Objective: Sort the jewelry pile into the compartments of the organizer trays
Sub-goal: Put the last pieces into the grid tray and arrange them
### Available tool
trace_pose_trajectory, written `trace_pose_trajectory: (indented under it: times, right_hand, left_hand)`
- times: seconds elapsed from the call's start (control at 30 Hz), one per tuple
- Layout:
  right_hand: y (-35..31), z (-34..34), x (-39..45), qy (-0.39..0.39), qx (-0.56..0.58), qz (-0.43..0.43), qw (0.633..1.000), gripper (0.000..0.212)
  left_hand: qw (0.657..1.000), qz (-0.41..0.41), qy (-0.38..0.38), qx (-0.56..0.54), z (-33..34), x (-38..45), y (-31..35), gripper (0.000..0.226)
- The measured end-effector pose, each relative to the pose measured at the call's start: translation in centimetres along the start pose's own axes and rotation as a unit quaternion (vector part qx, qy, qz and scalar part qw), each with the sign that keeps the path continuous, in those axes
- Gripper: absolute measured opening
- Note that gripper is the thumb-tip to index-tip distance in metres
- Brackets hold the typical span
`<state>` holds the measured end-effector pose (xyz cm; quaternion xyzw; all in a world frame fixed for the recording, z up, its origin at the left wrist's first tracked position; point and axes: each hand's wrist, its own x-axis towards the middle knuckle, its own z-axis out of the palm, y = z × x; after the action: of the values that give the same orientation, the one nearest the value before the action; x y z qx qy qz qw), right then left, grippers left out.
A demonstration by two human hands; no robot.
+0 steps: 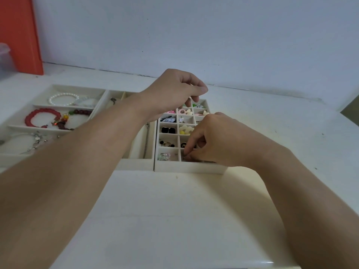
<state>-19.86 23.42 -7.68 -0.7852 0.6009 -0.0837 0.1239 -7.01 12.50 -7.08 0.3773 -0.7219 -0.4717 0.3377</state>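
Note:
A cream grid tray [188, 168] with small compartments holds earrings: black square studs [168, 130], a yellow and white flower piece [186, 129] and pink pieces [183, 111]. My right hand [217, 140] reaches into the tray's near row and pinches a small metallic piece [186, 158] with its fingertips. My left hand [174, 90] hovers over the tray's far rows with its fingers curled, thumb against forefinger; I see nothing in it. To the left, a bracelet tray [19, 155] holds a pearl bracelet [63, 99] and a red bead bracelet [41, 117].
A middle tray [136, 161] with long compartments sits between the two, partly under my left forearm. An orange box [19, 35] and a clear plastic container [4, 55] stand at the far left against the wall. The white table's near edge [252, 264] runs along the bottom.

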Motion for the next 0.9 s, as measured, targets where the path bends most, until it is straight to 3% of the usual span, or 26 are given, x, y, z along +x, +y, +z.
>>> trace_pose_trajectory:
  times: [0.9]
  right_hand:
    - [0.54, -0.21, 0.07, 0.009, 0.061, -0.012, 0.998, 0.010]
  left_hand:
    - [1.000, -0.001, -0.005, -0.001, -0.14, 0.00, -0.08, 0.005]
